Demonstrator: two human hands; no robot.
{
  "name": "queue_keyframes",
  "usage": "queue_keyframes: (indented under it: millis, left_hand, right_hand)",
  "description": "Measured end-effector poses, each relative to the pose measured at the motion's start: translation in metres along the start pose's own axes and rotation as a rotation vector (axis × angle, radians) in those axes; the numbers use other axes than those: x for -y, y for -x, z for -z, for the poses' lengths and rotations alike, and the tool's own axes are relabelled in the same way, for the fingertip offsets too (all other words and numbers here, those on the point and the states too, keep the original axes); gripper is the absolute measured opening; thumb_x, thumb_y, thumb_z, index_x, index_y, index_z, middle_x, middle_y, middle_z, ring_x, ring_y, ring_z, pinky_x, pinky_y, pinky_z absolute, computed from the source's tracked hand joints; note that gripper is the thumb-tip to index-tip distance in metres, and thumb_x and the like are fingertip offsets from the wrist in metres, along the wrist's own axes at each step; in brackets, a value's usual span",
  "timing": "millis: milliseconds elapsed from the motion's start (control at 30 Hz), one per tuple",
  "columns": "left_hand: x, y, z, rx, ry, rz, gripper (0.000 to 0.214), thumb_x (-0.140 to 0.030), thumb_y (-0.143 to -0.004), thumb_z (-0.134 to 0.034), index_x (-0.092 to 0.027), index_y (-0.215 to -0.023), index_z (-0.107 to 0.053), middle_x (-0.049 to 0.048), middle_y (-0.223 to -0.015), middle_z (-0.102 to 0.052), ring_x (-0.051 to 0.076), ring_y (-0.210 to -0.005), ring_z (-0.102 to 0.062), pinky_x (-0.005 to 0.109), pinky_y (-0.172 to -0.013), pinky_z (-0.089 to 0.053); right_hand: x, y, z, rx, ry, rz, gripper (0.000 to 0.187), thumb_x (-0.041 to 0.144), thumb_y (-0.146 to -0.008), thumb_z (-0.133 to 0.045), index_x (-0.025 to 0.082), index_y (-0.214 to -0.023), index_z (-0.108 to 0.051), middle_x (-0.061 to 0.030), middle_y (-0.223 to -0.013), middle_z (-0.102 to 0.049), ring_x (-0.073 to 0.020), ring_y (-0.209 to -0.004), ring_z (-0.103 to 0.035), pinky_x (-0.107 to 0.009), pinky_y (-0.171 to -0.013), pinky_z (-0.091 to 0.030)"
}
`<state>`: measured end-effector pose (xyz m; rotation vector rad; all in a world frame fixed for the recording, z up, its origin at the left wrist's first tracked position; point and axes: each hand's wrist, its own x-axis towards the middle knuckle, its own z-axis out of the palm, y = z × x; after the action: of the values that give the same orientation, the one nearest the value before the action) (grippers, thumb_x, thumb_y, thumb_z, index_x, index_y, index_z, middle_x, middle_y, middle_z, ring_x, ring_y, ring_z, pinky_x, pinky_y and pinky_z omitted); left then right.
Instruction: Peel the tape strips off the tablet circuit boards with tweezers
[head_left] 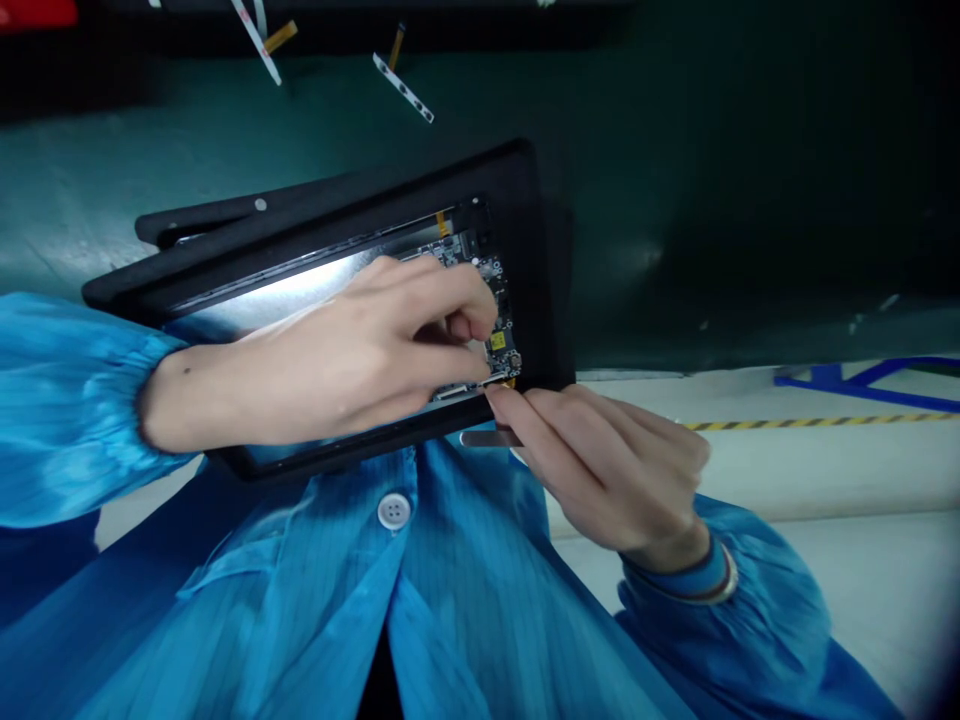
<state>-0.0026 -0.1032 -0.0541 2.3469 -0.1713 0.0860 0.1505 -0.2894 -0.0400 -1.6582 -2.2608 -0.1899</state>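
A black-framed tablet-like device (517, 220) lies open in front of me, with a shiny metal plate and a green circuit board (498, 341) exposed inside. My left hand (352, 345) reaches across the plate; its fingers are curled and closed, fingertips at the board's lower edge. What they grip, if anything, is hidden. From the right, my right hand (607, 455) brings pinched fingertips to the board's lower right corner, beside a bit of orange flex cable (511, 383). A thin flat metal tool (487, 438) with a rounded end sticks out from under those fingers.
Beneath the device another black frame (259, 205) shows at the upper left. Two narrow strips with orange flex tails, a nearer one (403, 88) and a farther one (259, 45), lie on the dark green table (675, 200). Beyond its edge are a blue metal frame (862, 385) and striped floor tape (825, 422).
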Motion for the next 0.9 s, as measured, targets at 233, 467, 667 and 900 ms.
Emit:
queue_keyframes:
  millis: [233,467,667,900]
  left_hand:
    - [0.005,0.007,-0.008,0.032,-0.187,-0.149,0.025,-0.019,-0.102,-0.041,-0.024,-0.114,-0.063,0.0049,-0.125,-0.062,0.027,-0.123,-0.054,0.043,-0.096,-0.045]
    - [-0.003,-0.007,-0.004,0.087,-0.121,-0.110,0.031,-0.022,-0.101,-0.040,-0.028,-0.093,-0.069,-0.0003,-0.111,-0.066,0.022,-0.102,-0.066,0.043,-0.088,-0.051]
    - [-0.001,0.010,0.013,-0.207,-0.449,0.035,0.024,-0.020,-0.101,-0.048,-0.016,-0.123,-0.056,0.0065,-0.118,-0.066,0.021,-0.106,-0.062,0.035,-0.083,-0.048]
    - [0.001,0.002,0.019,-0.360,-0.309,0.375,0.005,-0.017,-0.096,-0.056,-0.018,-0.101,-0.056,-0.0008,-0.091,-0.062,0.011,-0.077,-0.054,0.024,-0.069,-0.045]
  right_hand:
    - [-0.006,0.005,-0.004,0.005,-0.092,-0.243,0.018,0.019,-0.088,-0.068,0.020,-0.071,-0.060,-0.0002,-0.068,-0.065,-0.0096,-0.055,-0.056,-0.023,-0.043,-0.043]
    - [-0.033,0.008,-0.011,0.078,-0.571,-0.606,0.040,0.049,-0.078,-0.077,0.021,-0.079,-0.048,0.0038,-0.076,-0.049,-0.0054,-0.053,-0.045,-0.019,-0.043,-0.038]
    - [-0.047,0.016,-0.010,0.056,-1.003,-0.861,0.036,0.038,-0.075,-0.081,0.023,-0.089,-0.051,0.0058,-0.073,-0.052,-0.0052,-0.048,-0.046,-0.019,-0.040,-0.039]
    - [-0.112,0.007,-0.017,-0.424,-0.990,-1.138,0.011,0.028,-0.084,-0.068,0.021,-0.089,-0.061,0.0003,-0.082,-0.065,-0.0019,-0.042,-0.044,-0.023,-0.034,-0.014]
